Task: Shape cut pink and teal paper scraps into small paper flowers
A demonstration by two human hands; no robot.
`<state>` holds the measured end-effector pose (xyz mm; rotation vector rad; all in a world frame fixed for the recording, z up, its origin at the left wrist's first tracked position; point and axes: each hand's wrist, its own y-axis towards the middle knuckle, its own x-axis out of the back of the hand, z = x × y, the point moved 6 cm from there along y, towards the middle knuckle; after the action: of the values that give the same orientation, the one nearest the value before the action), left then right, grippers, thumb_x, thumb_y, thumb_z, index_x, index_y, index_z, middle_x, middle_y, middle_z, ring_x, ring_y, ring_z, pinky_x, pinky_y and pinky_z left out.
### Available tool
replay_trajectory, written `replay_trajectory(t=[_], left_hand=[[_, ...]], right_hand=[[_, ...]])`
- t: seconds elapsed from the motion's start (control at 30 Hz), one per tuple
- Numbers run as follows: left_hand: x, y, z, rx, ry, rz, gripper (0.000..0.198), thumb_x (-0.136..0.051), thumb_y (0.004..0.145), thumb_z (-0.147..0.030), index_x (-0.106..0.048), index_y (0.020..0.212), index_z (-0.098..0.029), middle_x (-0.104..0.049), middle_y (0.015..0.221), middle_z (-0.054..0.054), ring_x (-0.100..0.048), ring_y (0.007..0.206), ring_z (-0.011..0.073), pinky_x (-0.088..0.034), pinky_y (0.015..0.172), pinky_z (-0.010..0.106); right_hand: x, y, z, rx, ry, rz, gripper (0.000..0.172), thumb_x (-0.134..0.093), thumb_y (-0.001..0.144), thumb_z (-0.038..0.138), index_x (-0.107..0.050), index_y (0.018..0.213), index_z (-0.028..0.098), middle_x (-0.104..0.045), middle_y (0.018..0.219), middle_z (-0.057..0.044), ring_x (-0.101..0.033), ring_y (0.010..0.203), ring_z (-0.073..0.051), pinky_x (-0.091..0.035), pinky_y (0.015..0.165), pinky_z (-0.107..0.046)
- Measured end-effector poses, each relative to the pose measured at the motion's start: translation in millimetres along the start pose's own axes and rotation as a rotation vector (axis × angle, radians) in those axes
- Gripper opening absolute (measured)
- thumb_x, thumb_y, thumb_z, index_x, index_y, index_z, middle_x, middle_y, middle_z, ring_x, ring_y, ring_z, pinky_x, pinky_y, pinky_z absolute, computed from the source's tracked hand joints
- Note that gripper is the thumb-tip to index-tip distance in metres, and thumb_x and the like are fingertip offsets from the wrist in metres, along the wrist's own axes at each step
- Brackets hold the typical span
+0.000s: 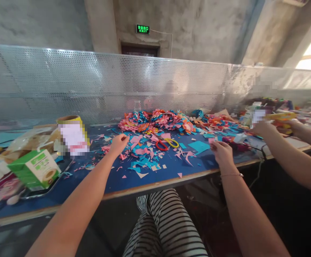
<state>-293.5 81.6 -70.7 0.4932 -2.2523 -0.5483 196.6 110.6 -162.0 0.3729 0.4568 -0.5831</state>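
A bare concrete wall (198,28) with a green exit sign (143,29) stands behind a perforated metal screen (91,82), which runs along the far edge of a blue desk (123,182). The middle of the desk is strewn with pink and blue paper scraps (142,151), and behind them, against the screen, lies a heap of folded paper flowers (150,119). Scissors (166,142) with one red and one yellow handle lie among the scraps, between the two hands. The left hand (118,142) rests at the near left edge of the scraps with its fingers curled in; its grip is narrow, and I cannot tell whether it holds a piece. The right hand (221,151) sits well to the right of the scissors, its grip closed small on a pink scrap (211,140) at the fingertips. At the left end of the desk a green carton (36,169) lies tilted on a tray, with a yellow tape roll (69,121) behind it. On the far right a co-worker's hand (261,126) holds a yellow glue gun (281,116) above more coloured paper. Striped trousers (166,225) show below the desk's edge.
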Motion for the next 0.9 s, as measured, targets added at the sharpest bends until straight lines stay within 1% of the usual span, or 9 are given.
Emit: replay_trajectory(t=[0.17,0.3,0.37,0.47,0.53,0.63,0.77,0.9], left_hand=[[-1.9,0,0,-0.027,0.030,0.023,0.019,-0.051,0.073,-0.032,-0.056,0.060,-0.019,-0.060,0.060,0.002,-0.055,0.062,0.0192,-0.040,0.061,0.029],[-5.4,0,1,-0.071,0.075,0.063,0.018,-0.051,0.073,-0.032,-0.055,0.060,-0.020,-0.059,0.061,0.002,-0.055,0.061,0.0188,-0.040,0.061,0.029],[-10.9,-1,1,-0.112,0.066,0.110,0.016,-0.053,0.072,-0.033,-0.057,0.063,-0.020,-0.062,0.066,0.003,-0.056,0.065,0.0195,-0.041,0.063,0.029],[-23.0,-4,-2,-0.181,0.062,0.230,0.018,-0.058,0.070,-0.037,-0.062,0.068,-0.019,-0.065,0.075,0.006,-0.059,0.071,0.0222,-0.043,0.067,0.030],[-30.1,-6,-4,-0.221,0.103,0.308,0.021,-0.061,0.068,-0.039,-0.066,0.072,-0.019,-0.066,0.081,0.008,-0.060,0.076,0.0244,-0.044,0.069,0.032],[-35.7,-9,-6,-0.244,0.186,0.382,0.025,-0.064,0.065,-0.038,-0.069,0.080,-0.019,-0.067,0.090,0.009,-0.060,0.084,0.0263,-0.045,0.075,0.033],[-38.5,-7,-4,-0.236,0.222,0.426,0.030,-0.064,0.064,-0.037,-0.069,0.087,-0.018,-0.067,0.094,0.009,-0.061,0.085,0.0243,-0.046,0.077,0.032],[-41.2,-5,-1,-0.235,0.214,0.431,0.032,-0.061,0.065,-0.038,-0.068,0.087,-0.016,-0.067,0.091,0.009,-0.062,0.083,0.0235,-0.047,0.076,0.031]], right_hand=[[0,0,-2,-0.026,-0.004,-0.005,0.029,-0.079,0.040,0.023,-0.056,0.054,0.015,-0.056,0.047,0.001,-0.054,0.046,-0.008,-0.043,0.039,-0.016],[-1,-1,-2,-0.051,-0.023,-0.012,0.026,-0.079,0.044,0.021,-0.055,0.054,0.016,-0.056,0.047,0.002,-0.054,0.046,-0.008,-0.043,0.039,-0.015],[-1,-1,-2,-0.053,-0.044,-0.008,0.026,-0.079,0.046,0.022,-0.055,0.053,0.017,-0.054,0.046,0.003,-0.053,0.045,-0.007,-0.043,0.039,-0.015],[-2,-1,-3,-0.054,-0.084,0.008,0.027,-0.080,0.047,0.024,-0.055,0.053,0.017,-0.052,0.046,0.004,-0.053,0.044,-0.007,-0.043,0.038,-0.015],[-2,-1,-2,-0.049,-0.095,0.022,0.028,-0.080,0.045,0.025,-0.055,0.054,0.016,-0.053,0.046,0.004,-0.053,0.043,-0.007,-0.042,0.038,-0.015],[-5,-2,0,-0.035,-0.086,0.048,0.028,-0.079,0.042,0.024,-0.057,0.057,0.015,-0.055,0.048,0.004,-0.053,0.043,-0.006,-0.042,0.038,-0.014],[-6,-3,3,-0.041,-0.054,0.020,0.028,-0.078,0.042,0.021,-0.056,0.056,0.014,-0.054,0.045,0.004,-0.053,0.042,-0.006,-0.042,0.039,-0.012],[-4,-4,5,-0.062,0.017,-0.051,0.025,-0.076,0.045,0.018,-0.054,0.056,0.013,-0.057,0.046,0.002,-0.056,0.045,-0.007,-0.047,0.044,-0.014]])
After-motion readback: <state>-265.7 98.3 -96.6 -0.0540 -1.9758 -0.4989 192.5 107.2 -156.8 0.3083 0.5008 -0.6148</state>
